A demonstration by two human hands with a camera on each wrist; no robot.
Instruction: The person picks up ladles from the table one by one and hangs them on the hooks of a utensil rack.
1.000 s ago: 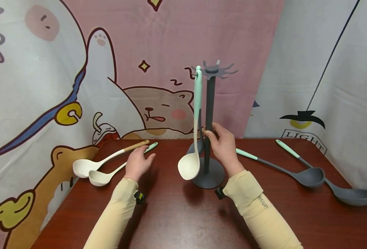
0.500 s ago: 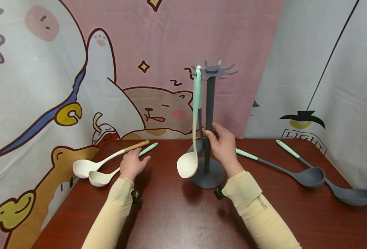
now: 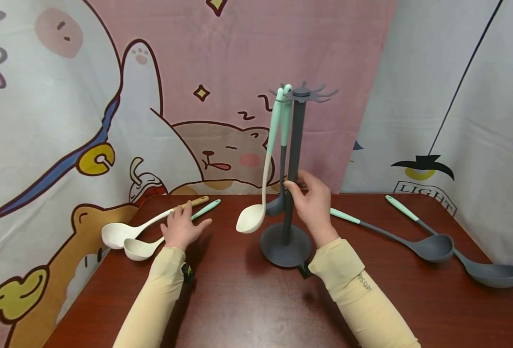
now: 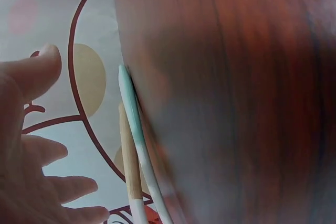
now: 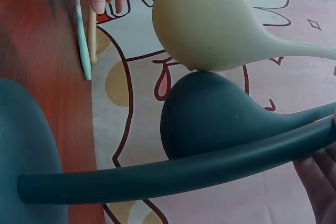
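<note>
The right hand [image 3: 313, 200] grips the post of the grey stand [image 3: 297, 130], thumb and fingers curled round it, forearm slanting in from the lower right. Hanging from the stand's arms: a white ladle [image 3: 250, 218] and a grey ladle [image 3: 276, 207], both mint-handled. The left hand [image 3: 181, 230], palm down with fingers spread and holding nothing, lies over two pale ladles on the table [image 3: 256, 309]; contact cannot be told. Small print on the right sleeve [image 3: 341, 270] is only partly legible; the backdrop [image 3: 334, 48] reads "LIGHT".
</note>
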